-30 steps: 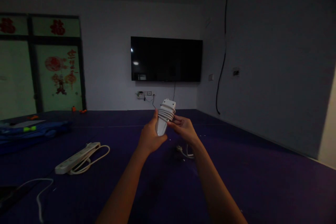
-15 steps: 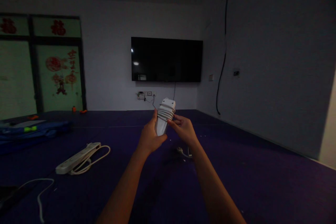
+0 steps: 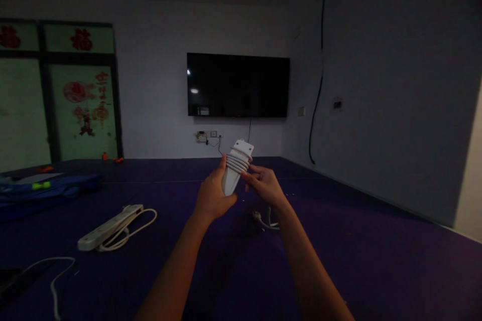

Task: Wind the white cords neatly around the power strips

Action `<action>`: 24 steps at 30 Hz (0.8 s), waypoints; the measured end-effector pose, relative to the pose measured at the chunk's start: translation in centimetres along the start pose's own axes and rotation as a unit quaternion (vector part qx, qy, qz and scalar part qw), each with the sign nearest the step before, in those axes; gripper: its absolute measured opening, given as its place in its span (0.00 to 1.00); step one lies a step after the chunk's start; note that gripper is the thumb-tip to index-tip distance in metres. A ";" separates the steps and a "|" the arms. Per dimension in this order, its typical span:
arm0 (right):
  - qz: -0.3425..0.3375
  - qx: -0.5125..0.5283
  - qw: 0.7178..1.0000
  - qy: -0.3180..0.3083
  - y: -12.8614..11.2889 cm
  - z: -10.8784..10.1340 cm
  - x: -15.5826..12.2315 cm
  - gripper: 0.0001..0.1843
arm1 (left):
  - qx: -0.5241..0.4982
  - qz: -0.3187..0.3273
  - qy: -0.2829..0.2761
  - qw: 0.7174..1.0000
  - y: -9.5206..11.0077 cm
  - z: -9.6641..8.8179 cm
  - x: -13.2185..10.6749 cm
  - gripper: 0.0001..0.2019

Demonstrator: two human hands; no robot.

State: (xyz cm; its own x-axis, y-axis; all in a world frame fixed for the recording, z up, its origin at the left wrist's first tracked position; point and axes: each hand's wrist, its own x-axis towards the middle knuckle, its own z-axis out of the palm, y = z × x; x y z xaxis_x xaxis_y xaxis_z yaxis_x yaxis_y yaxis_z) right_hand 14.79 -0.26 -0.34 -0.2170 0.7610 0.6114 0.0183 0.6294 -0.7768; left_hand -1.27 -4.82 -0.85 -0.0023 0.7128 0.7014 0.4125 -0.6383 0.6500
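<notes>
A white power strip [image 3: 230, 182] is held up and tilted in front of me, its back partly facing me. Several turns of its light cord [image 3: 237, 163] are wound around its middle. My left hand [image 3: 215, 194] is closed around the lower left part of the strip. At the strip's right edge, my right hand [image 3: 265, 184] pinches the cord between thumb and fingers. Behind my right wrist, the plug [image 3: 256, 215] and a short length of cord lie on the dark purple surface [image 3: 233, 271].
A second white power strip [image 3: 109, 229] with a looped cord lies at left. A thin white cable [image 3: 54, 286] runs near the front left. Blue fabric [image 3: 71, 186] lies farther back. A television [image 3: 238, 85] hangs on the far wall.
The strip has turned slightly in my left hand, its top leaning a bit more to the right. My right hand stays at the wound cord; its fingers have shifted slightly.
</notes>
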 end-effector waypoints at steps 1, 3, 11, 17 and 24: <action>-0.003 0.010 1.000 0.005 0.0 0.0 0.0 0.33 | -0.010 -0.007 0.002 1.000 0.0 0.0 0.0 0.45; -0.006 0.031 0.999 0.016 0.0 0.0 0.0 0.35 | -0.031 -0.027 0.002 0.999 0.2 0.1 0.0 0.46; -0.018 0.069 0.997 0.021 0.7 0.0 0.5 0.30 | -0.291 -0.105 -0.020 0.951 2.1 0.8 -0.2 0.51; -0.018 0.111 0.994 0.016 0.6 0.1 0.4 0.27 | -0.361 -0.113 -0.060 0.924 2.3 0.9 -0.7 0.50; -0.016 0.123 0.992 0.021 0.5 0.1 0.2 0.26 | -0.360 -0.107 -0.081 0.923 2.2 0.6 -0.6 0.47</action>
State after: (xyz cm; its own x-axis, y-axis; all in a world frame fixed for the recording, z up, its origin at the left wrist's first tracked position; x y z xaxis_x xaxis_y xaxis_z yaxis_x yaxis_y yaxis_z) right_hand 14.64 0.23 -0.59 -0.1734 0.7497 0.6387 -0.2275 0.6005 -0.7666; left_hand 0.15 -6.49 -0.02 0.1468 0.8418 0.5194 -0.2950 -0.4639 0.8353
